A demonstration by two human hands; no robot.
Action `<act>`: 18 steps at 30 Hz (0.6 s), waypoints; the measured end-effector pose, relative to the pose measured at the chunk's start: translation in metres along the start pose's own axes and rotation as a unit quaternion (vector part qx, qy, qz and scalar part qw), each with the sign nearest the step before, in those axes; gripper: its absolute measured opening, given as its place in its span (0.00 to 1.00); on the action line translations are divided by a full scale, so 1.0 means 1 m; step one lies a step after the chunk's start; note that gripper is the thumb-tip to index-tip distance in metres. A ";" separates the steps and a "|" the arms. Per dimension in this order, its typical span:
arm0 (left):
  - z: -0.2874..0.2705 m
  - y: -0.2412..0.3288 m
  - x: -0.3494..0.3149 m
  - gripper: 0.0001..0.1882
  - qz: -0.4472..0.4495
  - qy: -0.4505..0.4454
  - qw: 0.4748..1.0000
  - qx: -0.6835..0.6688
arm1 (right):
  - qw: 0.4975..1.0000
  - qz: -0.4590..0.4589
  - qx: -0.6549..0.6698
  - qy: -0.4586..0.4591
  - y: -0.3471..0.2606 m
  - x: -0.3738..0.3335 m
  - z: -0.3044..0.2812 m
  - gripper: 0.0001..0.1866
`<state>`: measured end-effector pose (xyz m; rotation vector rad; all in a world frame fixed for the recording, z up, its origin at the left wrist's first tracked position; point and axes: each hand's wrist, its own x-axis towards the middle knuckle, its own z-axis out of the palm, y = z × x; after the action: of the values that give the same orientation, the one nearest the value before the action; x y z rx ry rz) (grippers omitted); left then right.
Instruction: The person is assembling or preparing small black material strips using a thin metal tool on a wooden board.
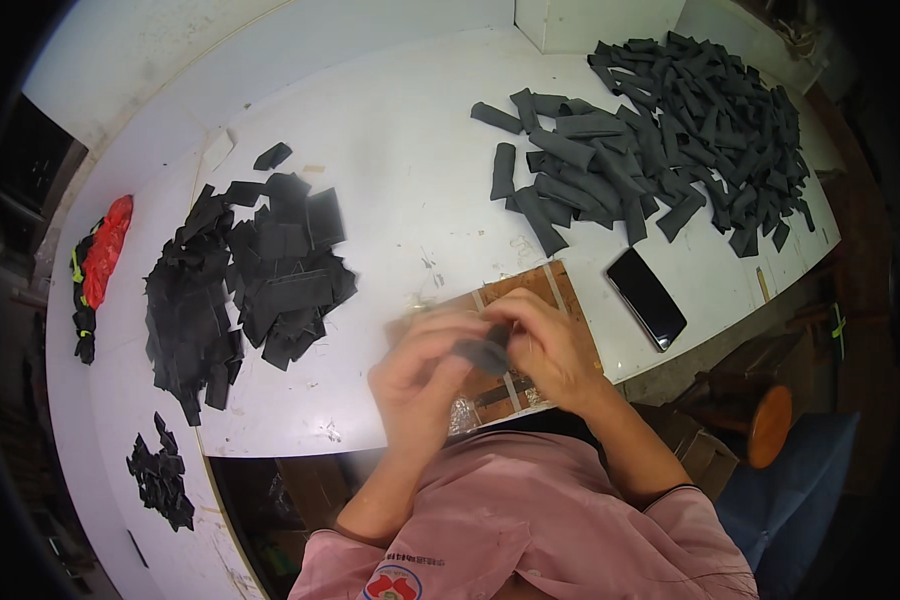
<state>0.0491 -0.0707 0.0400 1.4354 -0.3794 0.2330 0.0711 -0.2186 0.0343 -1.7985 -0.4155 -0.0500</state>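
Observation:
Between my hands, over a brown board point(560, 290) at the table's near edge, is a small black piece of fabric point(482, 356), partly blurred and bent. My left hand point(418, 365) grips its left side with thumb and fingers. On the other side my right hand point(548, 350) pinches it near the top, its fingertips partly hidden. To the left lie heaps of flat black fabric pieces point(285, 285). A large pile of rolled dark grey fabric tubes point(580, 150) spreads over the far right of the table.
A black phone point(647, 300) lies right of the board. Small black scraps point(160, 475) sit at the lower left, and a red plastic bag point(107, 250) is at the far left. A round wooden stool top point(770, 427) stands below the table's right side.

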 end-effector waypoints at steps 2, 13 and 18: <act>0.004 0.004 -0.002 0.08 -0.005 0.039 0.994 -0.105 | 0.987 -0.133 -0.084 0.033 -0.023 0.002 -0.004 0.12; 0.006 -0.009 -0.001 0.14 -0.171 0.042 0.950 -0.256 | 0.950 -0.139 -0.272 -0.061 0.021 -0.009 0.002 0.09; 0.002 0.009 0.018 0.09 -0.147 -0.079 0.984 -0.061 | 0.960 -0.209 -0.185 -0.027 0.014 -0.011 0.000 0.05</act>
<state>0.0623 -0.0731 0.0556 1.3732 -0.2997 -0.1412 0.0653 -0.2240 0.0189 -2.0504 -0.8671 -0.3978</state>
